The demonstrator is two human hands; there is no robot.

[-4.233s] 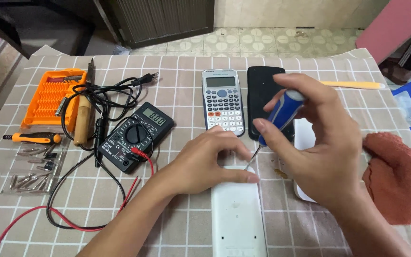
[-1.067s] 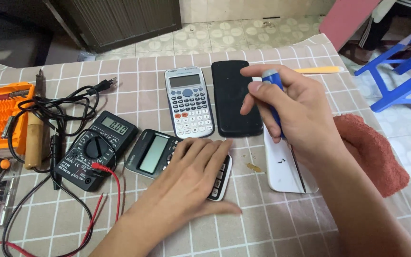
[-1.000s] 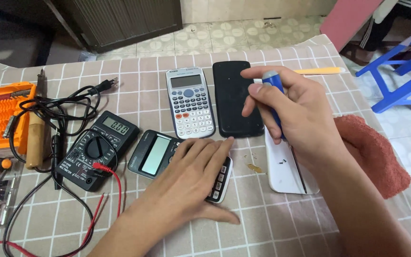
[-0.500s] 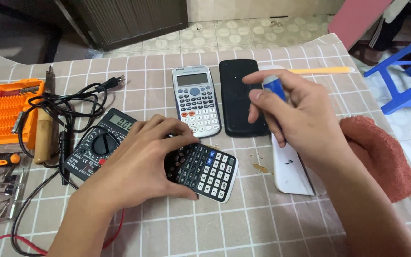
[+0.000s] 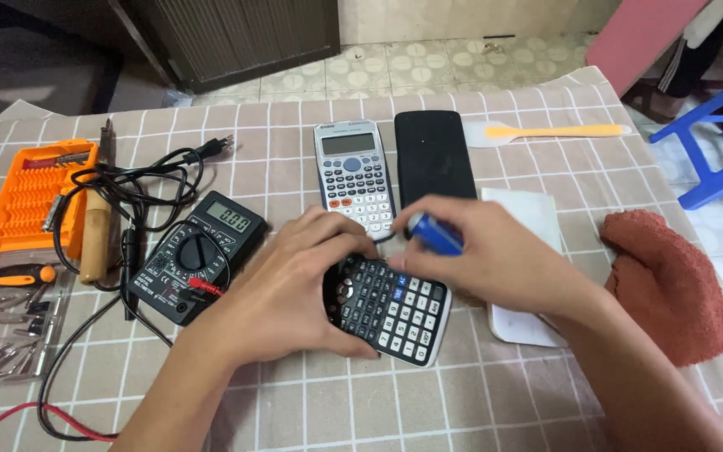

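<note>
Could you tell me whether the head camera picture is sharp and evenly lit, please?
Head view: soft, even light, with faint shadows under the left hand and right hand; black calculator keys sharp; slight blur on the blue handle; no strong glare.

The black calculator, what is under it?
Under the black calculator lies the checked tablecloth. The left hand covers its upper left end, so what lies beneath there cannot be seen.

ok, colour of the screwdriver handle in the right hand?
Blue handle, held in the right hand; the head view shows it.

Multimeter (image 5: 194, 255) left of calc (image 5: 387, 308), 2nd calc (image 5: 353, 172) behind, cloth (image 5: 671, 285) far right
</note>
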